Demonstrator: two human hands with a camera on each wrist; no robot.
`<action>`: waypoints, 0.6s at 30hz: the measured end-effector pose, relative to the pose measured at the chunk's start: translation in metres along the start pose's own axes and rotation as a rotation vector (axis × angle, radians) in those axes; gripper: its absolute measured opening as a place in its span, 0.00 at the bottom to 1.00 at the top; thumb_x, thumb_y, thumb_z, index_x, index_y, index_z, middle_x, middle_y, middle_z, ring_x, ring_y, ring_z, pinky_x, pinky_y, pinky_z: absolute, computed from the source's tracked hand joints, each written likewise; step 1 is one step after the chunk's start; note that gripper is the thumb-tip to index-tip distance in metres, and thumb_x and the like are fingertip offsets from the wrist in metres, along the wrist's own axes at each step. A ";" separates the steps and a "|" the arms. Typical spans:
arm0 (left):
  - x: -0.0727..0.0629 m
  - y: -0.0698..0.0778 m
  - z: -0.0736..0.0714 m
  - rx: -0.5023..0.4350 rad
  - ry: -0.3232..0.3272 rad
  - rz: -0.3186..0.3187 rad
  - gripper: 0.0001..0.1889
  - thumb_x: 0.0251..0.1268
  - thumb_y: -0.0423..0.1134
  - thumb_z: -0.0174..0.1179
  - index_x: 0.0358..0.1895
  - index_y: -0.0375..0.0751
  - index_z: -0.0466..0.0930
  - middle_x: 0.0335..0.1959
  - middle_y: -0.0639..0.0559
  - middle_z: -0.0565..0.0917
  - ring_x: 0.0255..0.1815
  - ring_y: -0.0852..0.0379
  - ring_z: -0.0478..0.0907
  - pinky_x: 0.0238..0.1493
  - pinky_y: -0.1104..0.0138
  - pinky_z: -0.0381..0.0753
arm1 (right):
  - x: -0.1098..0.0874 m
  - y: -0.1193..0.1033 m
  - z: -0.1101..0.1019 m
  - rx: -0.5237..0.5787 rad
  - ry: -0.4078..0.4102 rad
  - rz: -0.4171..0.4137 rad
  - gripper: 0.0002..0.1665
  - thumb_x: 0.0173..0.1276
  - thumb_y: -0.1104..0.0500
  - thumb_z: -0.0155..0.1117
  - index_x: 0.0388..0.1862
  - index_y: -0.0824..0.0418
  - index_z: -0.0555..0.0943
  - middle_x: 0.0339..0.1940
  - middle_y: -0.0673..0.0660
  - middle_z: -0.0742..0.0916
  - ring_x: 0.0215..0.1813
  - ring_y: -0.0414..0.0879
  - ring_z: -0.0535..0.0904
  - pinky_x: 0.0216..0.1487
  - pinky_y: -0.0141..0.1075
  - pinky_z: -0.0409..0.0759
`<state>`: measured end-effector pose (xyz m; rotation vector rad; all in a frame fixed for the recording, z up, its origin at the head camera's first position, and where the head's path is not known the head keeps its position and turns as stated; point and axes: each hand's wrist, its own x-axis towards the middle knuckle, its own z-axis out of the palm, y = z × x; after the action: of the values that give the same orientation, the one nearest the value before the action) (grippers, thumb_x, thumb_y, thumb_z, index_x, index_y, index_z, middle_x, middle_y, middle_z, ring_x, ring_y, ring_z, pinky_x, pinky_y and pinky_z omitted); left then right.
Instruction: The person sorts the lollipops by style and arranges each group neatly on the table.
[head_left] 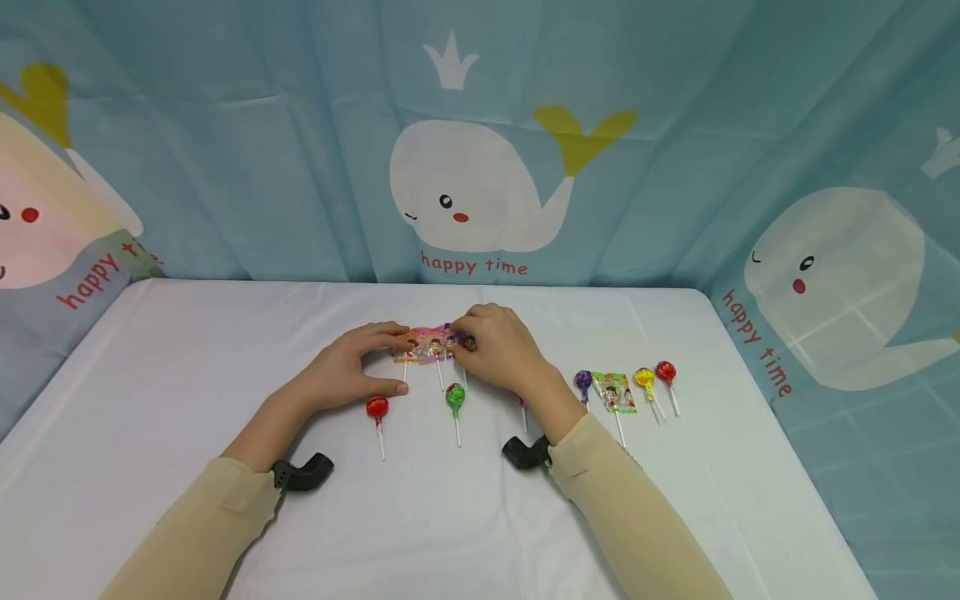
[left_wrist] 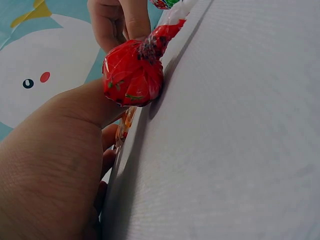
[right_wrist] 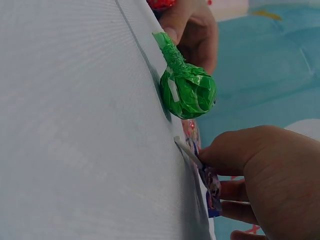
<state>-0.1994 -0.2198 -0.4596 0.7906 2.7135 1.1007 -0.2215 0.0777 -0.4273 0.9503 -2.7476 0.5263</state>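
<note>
Three flat-wrapped lollipops lie side by side at the middle of the table: an orange one (head_left: 406,353), a pink one (head_left: 432,344) and a purple one (head_left: 451,342). My left hand (head_left: 337,367) touches the orange wrapper with its extended fingertips, the thumb set apart on the cloth. With thumb and fingers my right hand (head_left: 498,348) pinches the purple lollipop (right_wrist: 212,190) by its wrapper, covering part of it. Nearer to me lie a round red lollipop (head_left: 377,407) and a round green lollipop (head_left: 455,396). A further lollipop (head_left: 523,412) is mostly hidden behind the right hand.
On the right lie a purple round lollipop (head_left: 583,381), a green flat-wrapped one (head_left: 615,392), a yellow one (head_left: 644,379) and a red one (head_left: 666,372). White cloth covers the table (head_left: 405,533). Behind it hangs a blue whale-print curtain (head_left: 300,183).
</note>
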 end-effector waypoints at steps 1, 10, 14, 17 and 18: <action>0.000 0.000 0.000 0.003 0.000 -0.001 0.35 0.58 0.56 0.84 0.69 0.54 0.86 0.80 0.52 0.74 0.85 0.44 0.63 0.82 0.37 0.61 | 0.000 0.000 0.000 0.002 0.000 -0.001 0.14 0.74 0.52 0.74 0.53 0.54 0.93 0.49 0.49 0.91 0.53 0.47 0.85 0.61 0.46 0.82; 0.001 0.003 -0.001 0.005 -0.004 0.000 0.35 0.58 0.56 0.84 0.69 0.54 0.86 0.80 0.53 0.74 0.84 0.44 0.64 0.82 0.37 0.61 | 0.000 0.001 0.002 0.024 -0.004 -0.002 0.14 0.75 0.52 0.75 0.54 0.54 0.93 0.50 0.49 0.91 0.54 0.47 0.85 0.61 0.45 0.82; 0.001 0.003 -0.001 0.009 -0.002 0.002 0.35 0.58 0.56 0.84 0.70 0.54 0.86 0.80 0.53 0.74 0.84 0.44 0.63 0.82 0.37 0.61 | 0.000 0.000 0.003 0.025 -0.009 -0.014 0.14 0.76 0.52 0.74 0.55 0.54 0.93 0.50 0.49 0.91 0.54 0.47 0.85 0.61 0.45 0.81; 0.001 0.003 -0.001 0.014 -0.002 0.002 0.37 0.58 0.56 0.84 0.71 0.53 0.85 0.80 0.53 0.74 0.85 0.44 0.63 0.82 0.37 0.60 | 0.000 0.000 0.003 0.028 -0.014 -0.014 0.13 0.76 0.52 0.74 0.55 0.53 0.93 0.50 0.48 0.91 0.55 0.47 0.84 0.61 0.45 0.81; 0.001 0.003 -0.001 0.017 -0.002 0.003 0.37 0.58 0.57 0.84 0.71 0.53 0.85 0.80 0.53 0.74 0.85 0.44 0.63 0.82 0.37 0.60 | 0.000 0.000 0.003 0.031 -0.017 -0.013 0.13 0.77 0.52 0.73 0.55 0.53 0.93 0.50 0.48 0.91 0.55 0.48 0.84 0.61 0.45 0.81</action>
<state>-0.1993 -0.2180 -0.4569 0.7987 2.7242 1.0780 -0.2213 0.0763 -0.4300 0.9833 -2.7538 0.5631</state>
